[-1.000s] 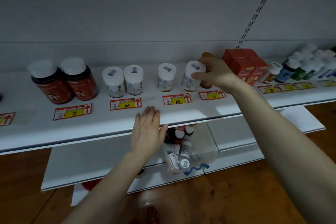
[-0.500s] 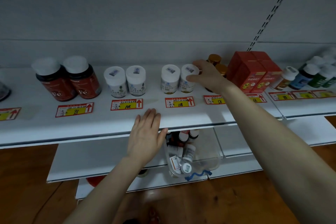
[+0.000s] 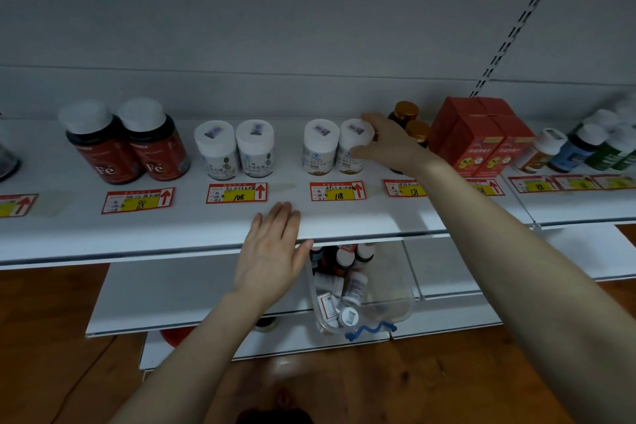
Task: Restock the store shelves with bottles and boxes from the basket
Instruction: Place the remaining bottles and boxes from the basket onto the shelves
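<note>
Head view looks down at a brown wood floor [image 3: 51, 337] at 6 o'clock. Just past it, a clear basket [image 3: 399, 299] sits below the top shelf, a bit toward 5 o'clock, with small bottles [image 3: 354, 289] piled inside. The left hand [image 3: 272, 251] lies flat on the front edge of the white shelf [image 3: 361, 220], near the middle, with its fingers straight and together, holding nothing. Farther back, at 1 o'clock from it, the right hand [image 3: 392, 144] has its thumb and fingers curled round the white bottle [image 3: 351, 148], which stands upright on the shelf. Another white bottle [image 3: 318, 148] stands right beside it at 9 o'clock. A price tag [image 3: 337, 191] marked 18 lies in front of the pair. At 3 o'clock from the right hand's bottle, partly hidden by that hand, stand two brown bottles with gold caps [image 3: 406, 111], then red boxes [image 3: 481, 138].
</note>
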Action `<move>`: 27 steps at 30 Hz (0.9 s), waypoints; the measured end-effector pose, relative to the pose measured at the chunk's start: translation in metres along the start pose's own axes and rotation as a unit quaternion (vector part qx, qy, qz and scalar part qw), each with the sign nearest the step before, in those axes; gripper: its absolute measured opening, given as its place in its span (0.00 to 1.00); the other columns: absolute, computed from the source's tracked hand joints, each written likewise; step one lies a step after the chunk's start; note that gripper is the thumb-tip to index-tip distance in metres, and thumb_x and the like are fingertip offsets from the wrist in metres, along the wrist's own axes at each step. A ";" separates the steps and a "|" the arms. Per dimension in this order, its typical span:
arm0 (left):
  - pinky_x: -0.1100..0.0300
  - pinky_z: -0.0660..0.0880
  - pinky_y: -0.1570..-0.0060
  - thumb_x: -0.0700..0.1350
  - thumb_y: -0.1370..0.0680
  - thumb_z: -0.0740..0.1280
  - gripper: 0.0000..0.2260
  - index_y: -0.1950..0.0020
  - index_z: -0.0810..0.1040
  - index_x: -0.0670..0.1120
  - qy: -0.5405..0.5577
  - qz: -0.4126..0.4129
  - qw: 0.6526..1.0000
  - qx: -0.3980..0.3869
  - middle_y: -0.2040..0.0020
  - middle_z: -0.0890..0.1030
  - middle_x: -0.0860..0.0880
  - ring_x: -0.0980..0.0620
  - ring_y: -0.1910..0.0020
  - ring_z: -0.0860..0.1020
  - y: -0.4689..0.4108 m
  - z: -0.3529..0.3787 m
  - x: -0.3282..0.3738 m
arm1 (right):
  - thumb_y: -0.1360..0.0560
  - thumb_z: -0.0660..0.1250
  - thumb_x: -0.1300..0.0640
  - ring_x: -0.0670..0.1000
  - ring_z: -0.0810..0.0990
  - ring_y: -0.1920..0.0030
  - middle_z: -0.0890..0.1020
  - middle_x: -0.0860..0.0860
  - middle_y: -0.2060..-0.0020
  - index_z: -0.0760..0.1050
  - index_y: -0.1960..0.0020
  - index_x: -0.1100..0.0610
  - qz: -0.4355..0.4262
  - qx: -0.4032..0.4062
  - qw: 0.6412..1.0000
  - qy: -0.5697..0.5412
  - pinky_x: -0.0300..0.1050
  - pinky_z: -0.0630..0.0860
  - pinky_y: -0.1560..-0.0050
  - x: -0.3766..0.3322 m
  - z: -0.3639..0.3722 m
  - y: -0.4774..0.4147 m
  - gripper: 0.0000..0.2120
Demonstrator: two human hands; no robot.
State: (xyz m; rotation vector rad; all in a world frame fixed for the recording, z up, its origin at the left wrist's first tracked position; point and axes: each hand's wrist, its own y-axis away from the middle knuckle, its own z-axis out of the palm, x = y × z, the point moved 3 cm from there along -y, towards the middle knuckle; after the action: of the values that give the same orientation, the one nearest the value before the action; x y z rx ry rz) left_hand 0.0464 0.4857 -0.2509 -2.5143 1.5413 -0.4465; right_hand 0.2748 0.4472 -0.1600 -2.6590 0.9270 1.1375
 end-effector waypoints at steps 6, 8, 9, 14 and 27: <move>0.41 0.72 0.43 0.52 0.24 0.54 0.23 0.44 0.77 0.36 0.034 0.000 0.999 -0.028 0.42 0.78 0.37 0.39 0.41 0.77 0.001 -0.007 0.001 | 0.25 0.65 0.60 0.52 0.69 0.34 0.70 0.56 0.34 0.64 0.30 0.58 -0.035 0.118 0.992 0.010 0.33 0.64 0.42 -0.010 -0.012 0.026 0.25; 0.42 0.72 0.43 0.50 0.23 0.55 0.21 0.46 0.78 0.36 0.060 0.021 0.998 -0.013 0.43 0.79 0.37 0.39 0.42 0.77 0.005 -0.013 0.007 | 0.24 0.64 0.61 0.51 0.74 0.44 0.77 0.57 0.45 0.72 0.36 0.62 -0.064 0.184 0.981 0.021 0.25 0.64 0.54 -0.017 -0.016 0.046 0.17; 0.44 0.73 0.43 0.49 0.23 0.56 0.20 0.46 0.78 0.36 0.071 0.037 0.997 -0.001 0.44 0.79 0.38 0.40 0.43 0.78 0.009 -0.017 0.012 | 0.25 0.63 0.63 0.51 0.76 0.47 0.79 0.57 0.48 0.75 0.40 0.63 -0.079 0.208 0.975 0.020 0.23 0.64 0.59 -0.020 -0.017 0.057 0.14; 0.54 0.74 0.52 0.52 0.20 0.53 0.22 0.47 0.79 0.37 0.131 0.107 0.986 0.010 0.55 0.82 0.41 0.42 0.56 0.79 0.046 -0.015 0.041 | 0.25 0.64 0.64 0.44 0.77 0.57 0.80 0.51 0.57 0.80 0.49 0.63 -0.099 0.228 0.968 -0.025 0.21 0.67 0.60 -0.013 0.000 0.123 0.08; 0.60 0.77 0.62 0.50 0.25 0.56 0.17 0.49 0.80 0.43 0.097 0.038 0.971 -0.215 0.55 0.82 0.46 0.46 0.56 0.81 0.113 0.075 0.088 | 0.24 0.64 0.61 0.54 0.79 0.48 0.82 0.57 0.48 0.78 0.45 0.63 0.089 0.041 0.994 0.039 0.36 0.70 0.50 0.155 0.081 0.196 0.11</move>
State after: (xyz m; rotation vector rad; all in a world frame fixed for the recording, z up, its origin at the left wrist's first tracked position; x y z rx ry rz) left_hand 0.0134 0.3538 -0.3388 -2.7767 1.9886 -0.3925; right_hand 0.1952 0.2373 -0.2974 -2.6146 1.2173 1.0104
